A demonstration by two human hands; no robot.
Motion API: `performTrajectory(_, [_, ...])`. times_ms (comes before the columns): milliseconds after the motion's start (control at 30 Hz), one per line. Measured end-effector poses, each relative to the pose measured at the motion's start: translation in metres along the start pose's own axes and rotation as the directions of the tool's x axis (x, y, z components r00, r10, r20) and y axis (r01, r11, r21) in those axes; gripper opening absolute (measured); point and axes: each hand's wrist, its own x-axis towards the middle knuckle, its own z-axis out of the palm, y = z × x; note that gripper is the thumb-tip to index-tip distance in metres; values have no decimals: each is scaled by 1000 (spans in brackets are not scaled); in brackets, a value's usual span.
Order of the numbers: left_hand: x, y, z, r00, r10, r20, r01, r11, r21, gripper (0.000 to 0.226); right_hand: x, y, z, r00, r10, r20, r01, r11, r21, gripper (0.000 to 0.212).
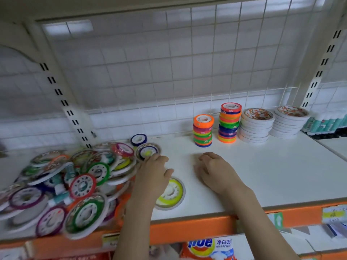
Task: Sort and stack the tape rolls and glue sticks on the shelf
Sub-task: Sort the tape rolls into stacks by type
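Bare white shelf surface [262,166] lies open between the jumbled heap of coloured flat tape rolls [65,184] at left and the upright stacks of coloured [203,130] and white tape rolls [256,125] against the wire-grid back panel [169,72].

**Shelf bay: backdrop and fixtures**

A white shelf [262,166] is seen from above, edged at the front by an orange rail [187,228] with price labels [334,214] attached. The back is closed by a white wire grid panel [169,62], with a white tiled wall [122,124] visible behind it. Slotted cream uprights [62,98] are fitted at left and right [319,72]. The bay is covered by a cream upper shelf [131,6]. Bright reflections are shown at the top of the tiles. A detergent package [210,248] is stocked on the level below.
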Motion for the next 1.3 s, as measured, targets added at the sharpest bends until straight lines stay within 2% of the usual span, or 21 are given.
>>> performTrajectory(133, [-22, -26, -13, 996, -54, -66, 54, 999, -8, 40, 24, -31, 17, 985, -137, 102, 140, 990, -21, 37])
performTrajectory(267, [-37, -52, -26, 988, -110, -105, 110, 994, -3, 38, 55, -59, 28, 968, -212, 134, 221, 974, -53, 33])
performTrajectory(367, [-49, -67, -34, 978, -164, -128, 164, 986, -11, 36, 72, -75, 34, 955, -234, 181, 256, 960, -114, 29])
performTrajectory(500, [-61, -82, -40, 967, -204, -151, 200, 979, -41, 36, 79, -89, 40, 952, -207, 225, 242, 959, -144, 37])
performTrajectory(733, [-64, -90, -39, 966, -209, -149, 203, 978, -57, 35, 74, -90, 49, 968, -192, 162, 213, 969, -123, 34])
performTrajectory(1000, [-59, -83, -36, 972, -182, -150, 169, 981, -95, 32, 60, -87, 43, 966, -238, 101, 253, 951, -177, 26])
performTrajectory(1133, [-60, -79, -33, 974, -171, -150, 154, 981, -118, 33, 57, -86, 44, 948, -287, 139, 311, 928, -205, 32])
performTrajectory(1300, [-63, -74, -31, 977, -140, -163, 121, 985, -122, 35, 53, -84, 41, 944, -325, 51, 329, 933, -145, 34])
